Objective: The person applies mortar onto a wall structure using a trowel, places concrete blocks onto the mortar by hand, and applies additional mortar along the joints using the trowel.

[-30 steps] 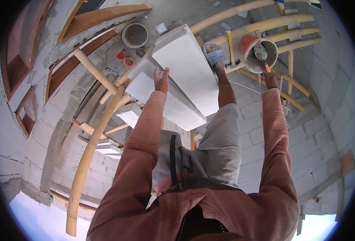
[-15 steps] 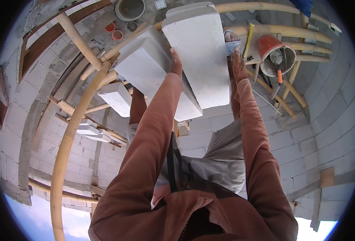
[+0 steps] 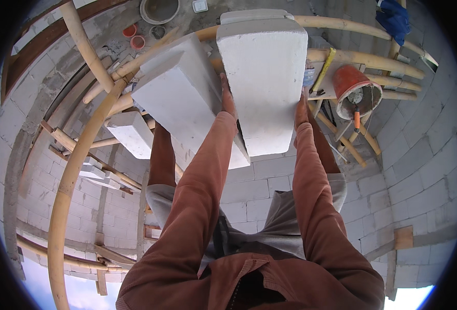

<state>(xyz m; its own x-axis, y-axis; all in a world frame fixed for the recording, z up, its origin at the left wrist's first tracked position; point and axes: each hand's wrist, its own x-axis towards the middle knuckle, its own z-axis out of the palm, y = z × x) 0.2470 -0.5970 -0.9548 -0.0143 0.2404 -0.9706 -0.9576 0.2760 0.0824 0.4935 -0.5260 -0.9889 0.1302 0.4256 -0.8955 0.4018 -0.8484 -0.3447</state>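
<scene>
A long white concrete block (image 3: 263, 82) is held between my two hands, its broad face up. My left hand (image 3: 228, 98) is pressed flat along its left side, with part of the fingers hidden in the gap beside another block. Along the opposite side, my right hand (image 3: 301, 109) clasps it, the fingers mostly hidden by the block's edge. To the left lies a stack of similar white blocks (image 3: 174, 98), tilted in the view. A smaller white block (image 3: 131, 133) sits lower, left of my leg.
On the right, a red bucket (image 3: 350, 82) holds an orange-handled trowel (image 3: 357, 121). A yellow-handled tool (image 3: 323, 70) lies between bucket and block. Bamboo poles (image 3: 86, 160) form scaffolding around me. A blue cloth (image 3: 393, 20) hangs at the upper right, and pale block walls (image 3: 419, 119) enclose the space.
The held block has come nearer to me and shifted right, with both hands along its sides. The neighbouring stack appears farther left, and the view has shifted too.
</scene>
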